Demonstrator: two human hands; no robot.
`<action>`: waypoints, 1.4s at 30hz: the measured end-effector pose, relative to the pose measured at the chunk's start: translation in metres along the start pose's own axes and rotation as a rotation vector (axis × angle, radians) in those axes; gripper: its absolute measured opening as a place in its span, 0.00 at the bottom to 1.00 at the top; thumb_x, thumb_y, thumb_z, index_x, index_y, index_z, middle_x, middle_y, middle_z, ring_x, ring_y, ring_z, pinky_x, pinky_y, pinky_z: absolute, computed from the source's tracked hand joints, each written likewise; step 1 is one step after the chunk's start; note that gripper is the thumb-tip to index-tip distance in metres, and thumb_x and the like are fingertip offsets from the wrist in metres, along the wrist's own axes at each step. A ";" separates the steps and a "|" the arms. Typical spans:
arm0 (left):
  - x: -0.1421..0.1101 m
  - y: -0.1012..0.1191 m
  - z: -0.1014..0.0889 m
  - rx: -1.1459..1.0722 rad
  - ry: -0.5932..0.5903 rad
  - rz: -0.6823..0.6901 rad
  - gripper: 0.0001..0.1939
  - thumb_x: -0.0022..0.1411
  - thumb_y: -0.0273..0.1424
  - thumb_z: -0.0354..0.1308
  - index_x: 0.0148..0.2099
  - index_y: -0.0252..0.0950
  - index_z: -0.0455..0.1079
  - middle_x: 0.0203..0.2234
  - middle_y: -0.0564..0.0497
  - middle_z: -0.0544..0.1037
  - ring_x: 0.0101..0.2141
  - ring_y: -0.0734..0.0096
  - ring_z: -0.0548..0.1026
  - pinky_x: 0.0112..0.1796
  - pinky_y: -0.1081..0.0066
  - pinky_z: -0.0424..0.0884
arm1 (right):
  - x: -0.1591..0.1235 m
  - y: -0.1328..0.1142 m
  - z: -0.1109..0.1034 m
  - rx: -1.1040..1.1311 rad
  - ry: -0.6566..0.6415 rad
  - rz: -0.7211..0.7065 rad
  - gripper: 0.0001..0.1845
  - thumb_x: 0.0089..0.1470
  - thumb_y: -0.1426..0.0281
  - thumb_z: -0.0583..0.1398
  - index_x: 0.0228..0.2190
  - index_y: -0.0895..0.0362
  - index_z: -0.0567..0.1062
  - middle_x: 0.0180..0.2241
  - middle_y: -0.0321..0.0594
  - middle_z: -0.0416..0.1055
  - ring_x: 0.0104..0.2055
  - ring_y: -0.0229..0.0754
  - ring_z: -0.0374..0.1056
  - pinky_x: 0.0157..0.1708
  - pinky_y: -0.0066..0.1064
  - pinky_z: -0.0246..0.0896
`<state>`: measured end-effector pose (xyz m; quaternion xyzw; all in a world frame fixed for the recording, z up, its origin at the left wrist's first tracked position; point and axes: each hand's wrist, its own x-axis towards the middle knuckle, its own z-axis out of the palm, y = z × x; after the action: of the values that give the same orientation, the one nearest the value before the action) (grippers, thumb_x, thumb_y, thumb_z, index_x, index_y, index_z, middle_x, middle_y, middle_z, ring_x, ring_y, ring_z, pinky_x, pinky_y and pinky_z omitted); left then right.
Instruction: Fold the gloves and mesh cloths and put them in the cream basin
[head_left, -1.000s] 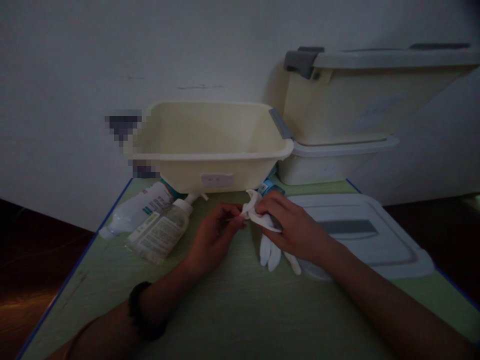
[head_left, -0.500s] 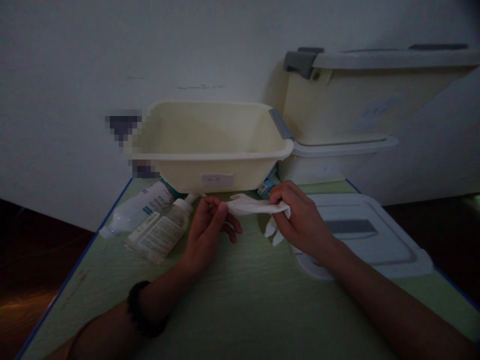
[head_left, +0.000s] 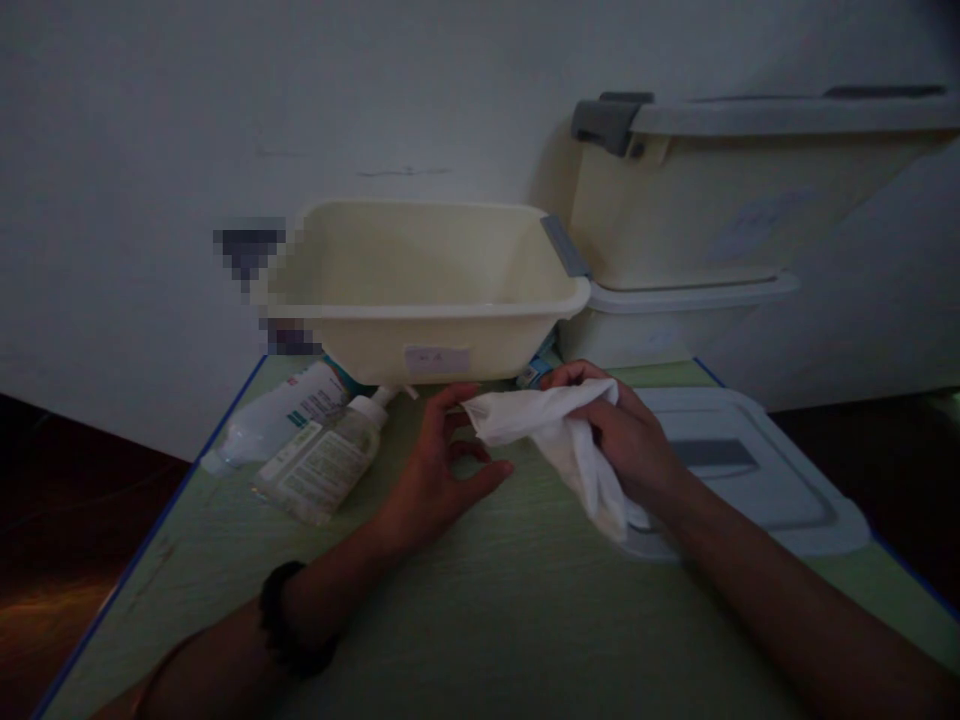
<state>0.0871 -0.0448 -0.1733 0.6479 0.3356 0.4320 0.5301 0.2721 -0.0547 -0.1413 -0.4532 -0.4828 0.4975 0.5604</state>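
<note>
A thin white glove [head_left: 574, 430] is bunched in my right hand [head_left: 637, 440], whose fingers and thumb pinch it near the middle. Its loose part hangs down past my palm, over the edge of the grey lid. The other end, which looks like the cuff, points towards my left hand [head_left: 439, 480]. That hand is open, thumb stretched out and fingers curved apart, with the index fingertip right by the cuff's edge; whether it touches, I cannot tell. A dark band circles my left wrist.
A cream open bin [head_left: 442, 340] stands at the back of the green table [head_left: 480, 620]. Left of my hands lie a clear pump bottle [head_left: 319, 460] and a white bottle [head_left: 277, 415]. Lidded bins [head_left: 675, 220] are stacked back right; a grey lid [head_left: 795, 500] lies on the right.
The glove's loose part has swung out and down beside my right palm. My left hand has let go of the glove's end and spread its fingers and thumb.
</note>
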 end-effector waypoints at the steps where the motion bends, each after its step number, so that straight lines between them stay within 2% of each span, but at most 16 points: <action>1: 0.001 0.001 0.000 -0.009 0.007 -0.016 0.30 0.50 0.25 0.64 0.51 0.43 0.53 0.45 0.49 0.62 0.43 0.67 0.67 0.36 0.70 0.72 | 0.000 0.001 0.000 0.018 -0.001 0.013 0.06 0.41 0.74 0.56 0.27 0.54 0.69 0.28 0.32 0.65 0.29 0.36 0.58 0.28 0.28 0.50; 5: 0.004 0.005 -0.002 -0.067 0.093 0.000 0.17 0.50 0.27 0.64 0.40 0.38 0.61 0.44 0.49 0.63 0.40 0.71 0.68 0.37 0.71 0.70 | -0.001 0.001 0.000 -0.003 -0.052 0.041 0.06 0.40 0.73 0.55 0.26 0.55 0.68 0.27 0.32 0.64 0.28 0.36 0.58 0.27 0.28 0.51; 7: 0.004 0.008 -0.004 -0.122 0.119 0.010 0.12 0.51 0.29 0.64 0.35 0.36 0.64 0.42 0.49 0.66 0.38 0.72 0.69 0.38 0.72 0.69 | -0.001 -0.001 0.000 -0.088 -0.093 0.019 0.04 0.43 0.73 0.56 0.27 0.55 0.68 0.26 0.32 0.63 0.26 0.36 0.57 0.25 0.27 0.51; 9: 0.004 0.011 -0.004 -0.223 0.130 -0.021 0.11 0.50 0.32 0.65 0.32 0.36 0.65 0.37 0.50 0.70 0.35 0.72 0.70 0.37 0.72 0.68 | -0.001 -0.003 0.000 -0.216 -0.144 -0.011 0.03 0.46 0.72 0.56 0.27 0.55 0.67 0.25 0.32 0.62 0.26 0.35 0.57 0.23 0.27 0.50; 12: 0.003 0.011 -0.004 -0.342 0.159 -0.099 0.13 0.49 0.34 0.66 0.32 0.37 0.65 0.28 0.53 0.73 0.30 0.72 0.70 0.32 0.74 0.67 | -0.004 -0.007 -0.001 -0.374 -0.323 0.039 0.02 0.49 0.72 0.56 0.29 0.56 0.67 0.24 0.31 0.61 0.24 0.34 0.57 0.22 0.26 0.52; 16: 0.003 0.009 -0.005 -0.387 0.213 -0.154 0.11 0.51 0.33 0.64 0.33 0.38 0.65 0.24 0.57 0.71 0.24 0.77 0.68 0.26 0.77 0.65 | -0.009 -0.012 -0.003 -0.342 -0.633 0.176 0.10 0.49 0.68 0.59 0.35 0.57 0.68 0.27 0.33 0.65 0.27 0.36 0.63 0.26 0.28 0.58; 19: 0.005 0.012 -0.005 -0.436 0.233 -0.242 0.12 0.50 0.33 0.65 0.34 0.37 0.65 0.22 0.57 0.71 0.21 0.78 0.68 0.22 0.78 0.65 | -0.013 -0.013 -0.002 -0.294 -0.726 0.093 0.13 0.53 0.61 0.58 0.37 0.57 0.69 0.34 0.39 0.69 0.37 0.41 0.67 0.36 0.34 0.63; 20: 0.005 0.013 -0.005 -0.443 0.230 -0.269 0.13 0.49 0.33 0.65 0.35 0.37 0.66 0.22 0.57 0.72 0.20 0.78 0.69 0.22 0.77 0.65 | -0.013 -0.012 -0.001 -0.295 -0.703 0.038 0.14 0.54 0.60 0.57 0.38 0.56 0.69 0.37 0.41 0.70 0.40 0.42 0.67 0.39 0.36 0.63; 22: 0.005 0.014 -0.005 -0.432 0.215 -0.286 0.13 0.48 0.33 0.66 0.35 0.36 0.66 0.22 0.56 0.73 0.21 0.77 0.70 0.22 0.77 0.66 | -0.013 -0.009 0.000 -0.290 -0.571 -0.058 0.16 0.55 0.60 0.56 0.42 0.55 0.67 0.40 0.42 0.69 0.43 0.43 0.66 0.42 0.38 0.62; 25: 0.004 0.014 -0.004 -0.404 0.199 -0.266 0.13 0.48 0.33 0.67 0.33 0.36 0.68 0.24 0.55 0.75 0.23 0.75 0.72 0.24 0.75 0.68 | -0.012 -0.003 0.001 -0.266 -0.364 -0.154 0.19 0.55 0.64 0.58 0.48 0.53 0.64 0.39 0.41 0.67 0.40 0.41 0.66 0.39 0.36 0.64; 27: 0.004 0.013 -0.004 -0.395 0.193 -0.229 0.11 0.47 0.33 0.67 0.32 0.36 0.70 0.26 0.54 0.76 0.26 0.74 0.73 0.27 0.75 0.69 | -0.010 -0.001 0.001 -0.290 -0.307 -0.244 0.19 0.53 0.67 0.60 0.47 0.51 0.64 0.38 0.40 0.67 0.39 0.40 0.66 0.38 0.34 0.64; 31: 0.004 0.010 -0.005 -0.387 0.173 -0.173 0.06 0.49 0.30 0.67 0.31 0.37 0.74 0.25 0.55 0.77 0.27 0.76 0.73 0.29 0.77 0.69 | -0.010 -0.002 0.002 -0.516 -0.276 -0.449 0.11 0.52 0.71 0.61 0.39 0.53 0.68 0.37 0.39 0.66 0.40 0.41 0.64 0.40 0.35 0.62; 34: 0.004 0.007 -0.006 -0.366 0.160 -0.136 0.05 0.50 0.29 0.66 0.33 0.38 0.75 0.28 0.54 0.78 0.29 0.75 0.73 0.31 0.76 0.70 | -0.010 -0.003 0.003 -0.654 -0.278 -0.545 0.07 0.51 0.73 0.60 0.34 0.54 0.68 0.35 0.39 0.66 0.40 0.41 0.64 0.41 0.36 0.61; 39: 0.004 0.007 -0.005 -0.382 0.148 -0.141 0.06 0.50 0.27 0.66 0.33 0.37 0.74 0.27 0.55 0.77 0.29 0.76 0.73 0.32 0.76 0.70 | -0.011 -0.003 0.003 -0.727 -0.339 -0.579 0.03 0.52 0.70 0.60 0.30 0.55 0.69 0.35 0.40 0.64 0.39 0.40 0.64 0.38 0.34 0.62; 42: 0.004 0.008 -0.004 -0.403 0.186 -0.163 0.07 0.49 0.29 0.67 0.32 0.37 0.72 0.25 0.56 0.76 0.27 0.76 0.73 0.30 0.77 0.70 | -0.012 -0.001 0.003 -0.803 -0.270 -0.579 0.05 0.53 0.68 0.59 0.31 0.57 0.69 0.34 0.41 0.67 0.36 0.40 0.66 0.37 0.34 0.62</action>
<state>0.0853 -0.0413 -0.1639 0.4570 0.3413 0.5038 0.6487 0.2692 -0.0665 -0.1411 -0.4121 -0.8096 0.1515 0.3896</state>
